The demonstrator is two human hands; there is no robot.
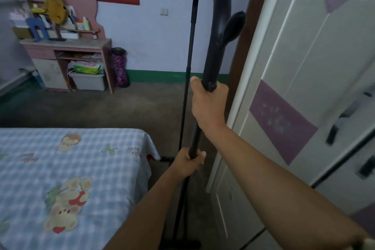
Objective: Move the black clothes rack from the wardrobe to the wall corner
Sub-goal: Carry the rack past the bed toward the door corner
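The black clothes rack (218, 32) stands upright in the narrow gap between the bed and the white wardrobe (308, 50). Its near post has a hook arm and a round knob on top; a thinner far post (187, 79) runs parallel behind it. My right hand (209, 103) grips the near post high up, just below the hook. My left hand (188, 161) is closed around the same post lower down. The rack's foot bar (180, 244) shows at the bottom edge. The wall corner (241, 32) lies ahead beside a brown door frame.
A bed with a blue checked sheet (67, 178) fills the left foreground. A pink desk (67, 63) with a storage box stands at the far left wall, a purple patterned cylinder (120, 67) beside it. Bare dark floor (121, 107) stretches ahead.
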